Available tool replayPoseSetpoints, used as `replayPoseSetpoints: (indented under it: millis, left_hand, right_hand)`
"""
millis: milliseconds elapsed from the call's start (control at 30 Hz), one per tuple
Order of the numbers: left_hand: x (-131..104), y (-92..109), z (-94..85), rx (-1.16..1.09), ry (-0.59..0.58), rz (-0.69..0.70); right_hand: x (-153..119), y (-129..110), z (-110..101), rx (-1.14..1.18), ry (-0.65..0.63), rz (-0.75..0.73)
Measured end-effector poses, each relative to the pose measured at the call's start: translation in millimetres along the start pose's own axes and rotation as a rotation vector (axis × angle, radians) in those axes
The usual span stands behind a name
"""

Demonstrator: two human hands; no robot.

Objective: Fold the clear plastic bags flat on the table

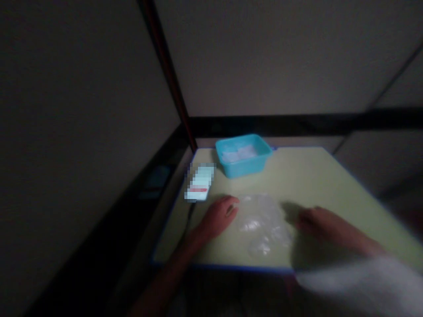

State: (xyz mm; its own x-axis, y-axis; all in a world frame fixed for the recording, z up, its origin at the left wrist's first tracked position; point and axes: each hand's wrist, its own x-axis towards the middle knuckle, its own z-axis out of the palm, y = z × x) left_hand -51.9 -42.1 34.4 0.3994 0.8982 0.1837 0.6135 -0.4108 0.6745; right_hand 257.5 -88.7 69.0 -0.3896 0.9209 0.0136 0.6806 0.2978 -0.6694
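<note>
A clear, crinkled plastic bag point(261, 226) lies flat on the pale yellow table between my two hands. At its upper left edge is my left hand point(222, 215), with the thumb and fingers curled together in a pinch on the bag's edge. My right hand point(315, 223) is held to the right of the bag, apart from it, and casts a shadow on the tabletop. Its fingers look curled closed, but the hand is blurred, and anything inside it is hidden from me.
A turquoise plastic basket point(246, 167) with whitish contents point(239, 153) stands at the table's back left. In front of it lies a phone point(200, 182) with a lit, pixelated screen and a dark cable point(190, 213). Walls border the table point(297, 176) behind and left.
</note>
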Motion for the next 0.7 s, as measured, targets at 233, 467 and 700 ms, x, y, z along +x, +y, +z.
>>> replayPoseSetpoints:
  millis: [233, 467, 700]
  left_hand:
    - [-18.8, 0.3, 5.7, 0.061, 0.001, 0.093]
    - [-13.0, -5.5, 7.4, 0.167, -0.004, 0.118]
    - [-8.6, -8.7, 9.2, 0.099, 0.034, 0.127]
  right_hand:
    - [37.1, 16.8, -7.8, -0.119, -0.183, -0.255]
    - [43.7, 15.0, 6.1, -0.279, -0.3, -0.201]
    - [43.8, 24.9, 9.6, -0.279, -0.32, -0.174]
